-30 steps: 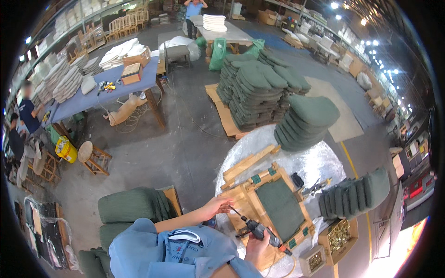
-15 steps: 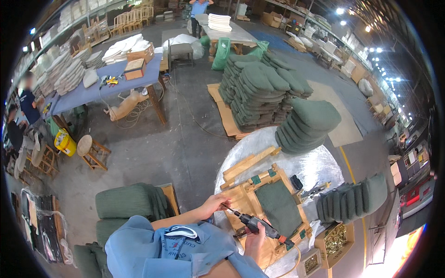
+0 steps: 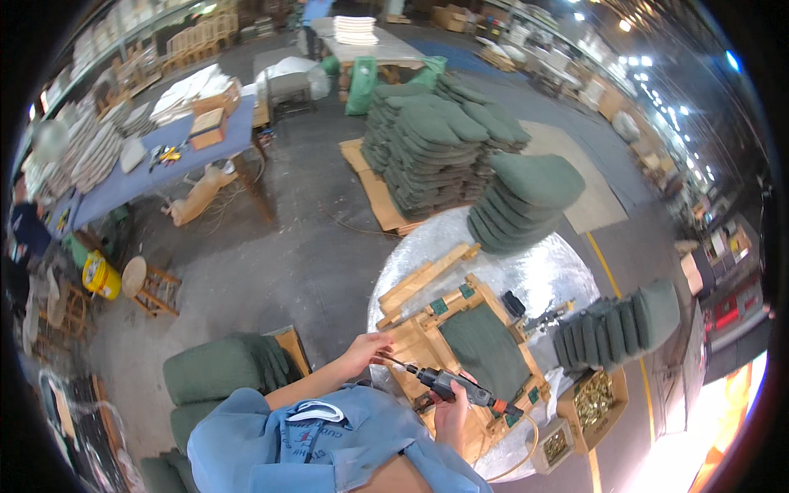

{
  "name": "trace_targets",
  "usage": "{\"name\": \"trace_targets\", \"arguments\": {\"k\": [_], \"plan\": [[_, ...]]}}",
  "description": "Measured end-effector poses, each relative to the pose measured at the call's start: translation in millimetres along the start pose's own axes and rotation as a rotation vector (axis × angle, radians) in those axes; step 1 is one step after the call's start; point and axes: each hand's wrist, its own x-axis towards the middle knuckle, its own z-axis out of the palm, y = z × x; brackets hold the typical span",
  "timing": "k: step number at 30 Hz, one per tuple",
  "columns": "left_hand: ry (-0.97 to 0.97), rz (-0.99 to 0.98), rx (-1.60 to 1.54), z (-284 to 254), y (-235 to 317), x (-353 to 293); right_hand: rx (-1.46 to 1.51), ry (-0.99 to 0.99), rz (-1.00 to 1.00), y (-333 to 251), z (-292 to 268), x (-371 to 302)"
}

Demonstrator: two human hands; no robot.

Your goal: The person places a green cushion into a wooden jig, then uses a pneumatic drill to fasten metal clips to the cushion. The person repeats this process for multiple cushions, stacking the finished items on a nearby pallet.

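Note:
My right hand (image 3: 450, 412) is wrapped around a dark power screwdriver (image 3: 448, 384) with an orange band near its rear end. A hose runs from that rear end. The long thin bit points left toward my left hand (image 3: 366, 349), whose fingers are pinched together at its tip; whatever they hold is too small to make out. Beneath the tool lies a wooden frame jig (image 3: 423, 349) with green corner pads. A dark green fabric panel (image 3: 486, 349) sits inside it.
A round table (image 3: 390, 283) wrapped in shiny film carries the jig, wood strips (image 3: 427, 279) and green cushion stacks (image 3: 526, 201) (image 3: 616, 329). Boxes of brass-coloured hardware (image 3: 593, 401) (image 3: 556, 444) stand at right. More cushions (image 3: 218, 366) are piled at left; a large stack (image 3: 436, 148) stands beyond.
The whole view has shifted, so the surroundings sit further left and slightly higher. Both hands keep nearly the same pose, with the screwdriver bit still at my left fingers.

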Motion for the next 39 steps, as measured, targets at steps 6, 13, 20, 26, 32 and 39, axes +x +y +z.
{"name": "trace_targets", "arguments": {"k": [6, 13, 20, 26, 32, 39], "plan": [[-0.046, -0.214, 0.055, -7, -2, 4, 0.031, 0.061, -0.008, 5, -17, 4], [-0.080, -0.210, 0.220, 1, 9, -5, 0.052, 0.088, 0.049, 6, -21, -3], [-0.154, -0.256, 0.283, -14, 27, -14, 0.068, 0.104, 0.022, 7, -16, -8], [-0.119, -0.229, 0.130, -40, 6, -9, 0.049, 0.031, 0.052, 7, -13, -2], [-0.086, -0.193, 0.051, -36, 3, -8, 0.032, 0.048, 0.052, 10, -18, 0], [-0.157, -0.136, 0.173, -35, 5, -8, 0.016, 0.073, 0.040, 4, -17, -5]]}}
